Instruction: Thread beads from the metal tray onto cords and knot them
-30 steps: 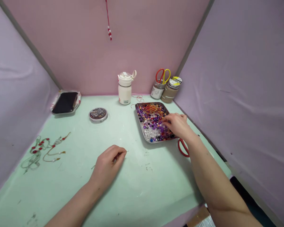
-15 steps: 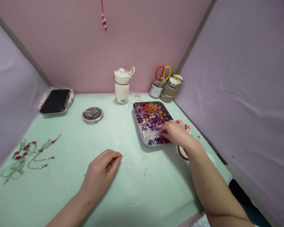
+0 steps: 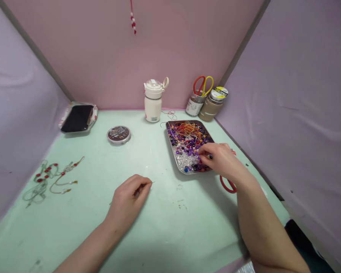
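Observation:
My left hand (image 3: 132, 197) is closed in a pinch above the table. Between thumb and forefinger it holds a thin cord (image 3: 154, 182), whose short tip pokes out past the fingertips. My right hand (image 3: 220, 158) reaches over a metal tray (image 3: 173, 157) full of loose beads. Its thumb and fingers are curled together among purple and dark beads (image 3: 196, 167); what they pinch is too small to make out. Clear beads (image 3: 186, 161) lie in the tray's near left part, and a tangle of orange and yellow thread (image 3: 187, 129) rests at its far end.
Red-handled scissors (image 3: 226, 185) lie partly under my right forearm. Behind the tray stand a white bottle (image 3: 152, 108), a can (image 3: 194, 106) with red and yellow scissor handles, and a jar (image 3: 211, 108). Leftward are a round box (image 3: 118, 134), a phone (image 3: 78, 118) and beaded cords (image 3: 49, 176).
The view has shifted, so everything sits a little further right. My right hand's fingers have lifted slightly from the beads. My left hand keeps its pinch on the cord.

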`<state>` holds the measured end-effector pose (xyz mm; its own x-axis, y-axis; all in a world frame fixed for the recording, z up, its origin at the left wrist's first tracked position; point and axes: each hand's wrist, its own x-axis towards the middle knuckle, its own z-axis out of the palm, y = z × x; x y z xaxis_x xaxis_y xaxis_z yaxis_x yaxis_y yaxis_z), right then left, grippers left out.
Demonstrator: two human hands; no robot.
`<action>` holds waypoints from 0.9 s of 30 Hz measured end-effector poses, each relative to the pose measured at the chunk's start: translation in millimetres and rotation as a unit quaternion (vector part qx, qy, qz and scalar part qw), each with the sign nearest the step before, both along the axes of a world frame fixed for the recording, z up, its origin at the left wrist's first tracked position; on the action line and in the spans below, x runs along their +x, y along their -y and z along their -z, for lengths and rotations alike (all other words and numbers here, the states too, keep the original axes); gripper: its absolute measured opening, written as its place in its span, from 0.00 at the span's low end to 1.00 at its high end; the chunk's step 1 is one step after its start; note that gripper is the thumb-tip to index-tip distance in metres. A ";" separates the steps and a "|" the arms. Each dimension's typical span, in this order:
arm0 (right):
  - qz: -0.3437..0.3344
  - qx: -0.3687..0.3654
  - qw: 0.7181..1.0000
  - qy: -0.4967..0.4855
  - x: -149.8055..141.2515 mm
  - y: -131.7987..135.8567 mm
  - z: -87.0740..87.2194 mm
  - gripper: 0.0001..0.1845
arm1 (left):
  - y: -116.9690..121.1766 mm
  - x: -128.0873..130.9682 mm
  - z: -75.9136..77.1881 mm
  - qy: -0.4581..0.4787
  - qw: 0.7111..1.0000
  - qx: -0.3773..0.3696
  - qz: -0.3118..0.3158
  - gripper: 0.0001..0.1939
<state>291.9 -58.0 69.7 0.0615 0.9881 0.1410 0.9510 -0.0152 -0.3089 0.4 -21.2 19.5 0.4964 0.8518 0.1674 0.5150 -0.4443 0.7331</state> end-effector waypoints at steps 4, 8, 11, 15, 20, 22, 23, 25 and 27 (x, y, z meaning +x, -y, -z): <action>-0.035 0.027 0.967 -0.252 -49.2 11.8 -8.3 0.04 | -1.1 0.7 -3.2 0.026 0.999 -0.024 -0.031 0.08; -0.011 -0.010 0.876 -0.482 -103.1 6.1 18.2 0.04 | -1.9 0.1 -4.9 0.055 0.994 -0.066 -0.062 0.08; 0.028 -0.038 0.819 -0.571 -122.1 -3.7 41.7 0.07 | -1.8 0.2 -6.2 0.078 0.990 -0.085 -0.075 0.08; 0.032 -0.048 0.764 -0.642 -125.2 -7.5 59.8 0.09 | -1.5 0.6 -5.5 0.095 0.986 -0.106 -0.082 0.07; 0.033 -0.048 0.746 -0.664 -128.0 -2.9 69.9 0.09 | -0.4 0.8 -0.6 0.101 0.984 -0.120 -0.082 0.08; 0.036 -0.054 0.731 -0.679 -129.8 -1.9 72.1 0.09 | 0.2 1.3 0.1 0.099 0.985 -0.119 -0.081 0.08; 0.039 -0.057 0.723 -0.687 -130.5 -1.6 72.9 0.09 | 0.4 1.6 0.0 0.098 0.985 -0.119 -0.081 0.08; 0.044 -0.059 0.711 -0.699 -131.2 -1.6 73.9 0.10 | 0.7 2.4 -0.5 0.097 0.985 -0.119 -0.084 0.08; 0.046 -0.056 0.707 -0.703 -131.4 -1.8 74.5 0.10 | 0.8 3.0 -0.7 0.097 0.984 -0.122 -0.087 0.07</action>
<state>160.5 -56.2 -4.8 0.1279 0.9708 -0.2031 -0.3025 -0.1569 -0.9401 3.3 -22.0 20.3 0.3176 0.9479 0.0242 0.4079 -0.1596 0.8990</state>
